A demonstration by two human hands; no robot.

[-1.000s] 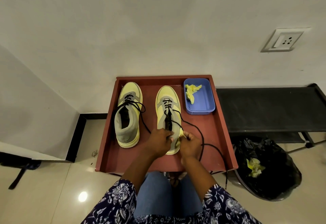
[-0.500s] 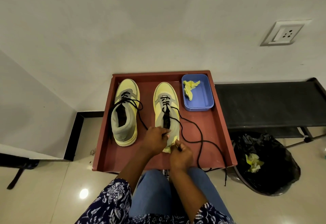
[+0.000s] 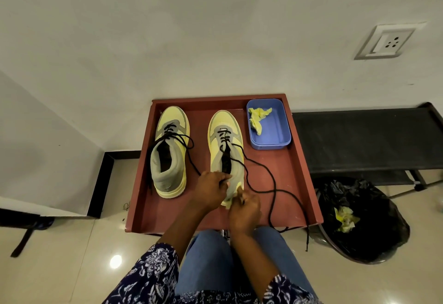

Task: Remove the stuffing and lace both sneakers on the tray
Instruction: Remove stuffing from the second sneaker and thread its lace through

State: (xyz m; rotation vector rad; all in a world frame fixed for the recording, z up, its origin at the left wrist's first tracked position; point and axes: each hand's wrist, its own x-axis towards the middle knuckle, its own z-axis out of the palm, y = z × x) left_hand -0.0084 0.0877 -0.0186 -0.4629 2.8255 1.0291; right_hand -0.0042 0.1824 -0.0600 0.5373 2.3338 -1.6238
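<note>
Two yellow and grey sneakers stand toes-away on a red-brown tray (image 3: 297, 172). The left sneaker (image 3: 170, 150) has black laces through its front eyelets, ends trailing loose. On the right sneaker (image 3: 226, 145), my left hand (image 3: 212, 187) grips the heel collar. My right hand (image 3: 244, 208) is closed just right of the heel, pinching the black lace (image 3: 271, 179), which loops across the tray and hangs over its front edge. The heel is partly hidden by both hands.
A blue tub (image 3: 271, 124) at the tray's back right holds crumpled yellow paper (image 3: 257, 117). A black-lined bin (image 3: 359, 220) with more yellow paper stands on the floor to the right, under a black bench (image 3: 369, 136). A wall rises just behind the tray.
My right hand has pulled back toward me from the heel with the lace, and the loose loop on the tray has spread wider to the right. My left hand stays on the heel.
</note>
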